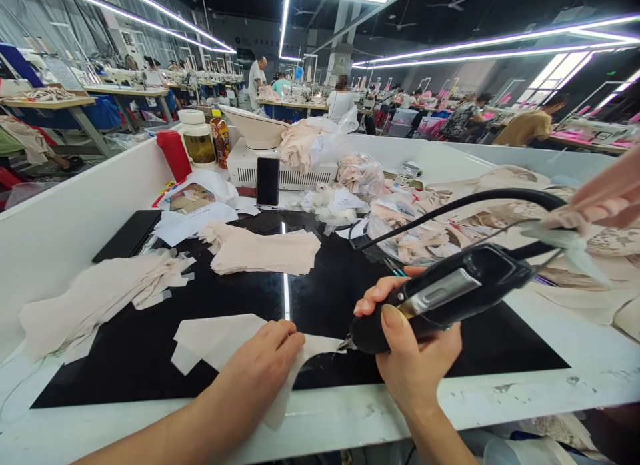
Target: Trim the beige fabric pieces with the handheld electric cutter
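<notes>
My left hand [273,355] is closed on a pale beige fabric piece [215,335], its fingers pressed together and the thumb mostly hidden. The fabric lies on a black board [330,298], with part hanging towards the front edge. My right hand [417,351] grips a black corded hand tool [445,285] with a silver side plate, tilted down to the left. Its metal tip [346,345] meets the narrow right end of the fabric. Behind my left hand lies a stack of beige fabric pieces [265,248]; another stack [95,298] sits to the left.
Another person's hand [600,198] is at the right, by the tool's cable [470,201]. Behind the board are a phone [267,181], a white vented machine [240,168], a red container [173,155], a jar [199,141] and bagged fabric scraps [410,231]. Low white walls [75,218] border the table.
</notes>
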The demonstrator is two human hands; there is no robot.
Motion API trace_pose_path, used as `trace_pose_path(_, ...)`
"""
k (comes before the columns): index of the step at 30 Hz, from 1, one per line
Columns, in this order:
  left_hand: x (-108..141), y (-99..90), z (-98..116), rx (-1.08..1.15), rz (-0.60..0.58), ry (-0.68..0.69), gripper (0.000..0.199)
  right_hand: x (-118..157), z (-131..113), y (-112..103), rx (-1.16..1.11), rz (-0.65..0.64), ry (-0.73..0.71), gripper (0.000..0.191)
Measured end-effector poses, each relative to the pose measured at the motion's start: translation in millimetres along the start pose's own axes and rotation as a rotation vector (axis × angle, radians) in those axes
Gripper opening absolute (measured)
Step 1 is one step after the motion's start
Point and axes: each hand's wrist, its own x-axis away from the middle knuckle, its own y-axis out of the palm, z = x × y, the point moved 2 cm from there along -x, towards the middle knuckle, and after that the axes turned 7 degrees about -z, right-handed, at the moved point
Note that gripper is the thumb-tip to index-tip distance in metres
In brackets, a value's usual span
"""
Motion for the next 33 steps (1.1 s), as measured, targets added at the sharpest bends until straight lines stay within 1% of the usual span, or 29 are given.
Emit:
trace_pose_path(4, -1.9, 3.1, -6.2, 0.011, -0.030, -0.030, 0.055, 3.0, -2.5, -1.2, -0.028, 0.016, 0.002, 0.039)
trace_pose_path(7, -10.4, 5.9, -9.9, 0.083, -0.013, -0.059, 0.054, 5.9, -4.8, -1.4, -0.011, 0.050, 0.010, 0.040)
trace_pose_path(10, -19.6, 5.6, -8.8, 0.094, 0.012, -0.059, 0.052, 8.5, -7.7, -2.1, 0.029, 0.092, 0.014, 0.040)
trace_pose_path(13, -24.2, 2.5, -5.5, 0.083, -0.007, -0.037, 0.048, 10.4, -10.3, -2.9, 0.063, 0.119, 0.014, 0.041)
trace_pose_path(17, -22.4, 0.1, -6.7, 0.080, 0.000, -0.010, 0.044, 11.8, -12.1, -2.4, 0.053, 0.125, 0.007, 0.041)
trace_pose_path(22, -17.2, 3.7, -11.2, 0.031, -0.007, 0.039, 0.034, 11.8, -13.6, 0.3, 0.039, 0.146, 0.015, 0.043)
trace_pose_path(24, -16.1, 4.3, -11.1, -0.021, -0.030, 0.038, 0.035, 11.7, -14.0, 0.9, 0.050, 0.155, 0.021, 0.044)
trace_pose_path(28, -15.9, 4.0, -7.9, -0.108, -0.092, 0.055, 0.043, 12.0, -13.3, 0.7, 0.055, 0.163, 0.028, 0.045)
trace_pose_path(30, -16.9, 3.0, -4.8, -0.148, -0.076, 0.096, 0.044, 12.2, -12.6, 0.7, 0.061, 0.163, 0.028, 0.043)
trace_pose_path(33, -20.7, 0.7, 2.6, -0.155, 0.015, 0.134, 0.043, 12.2, -12.2, 1.4, 0.073, 0.168, 0.023, 0.042)
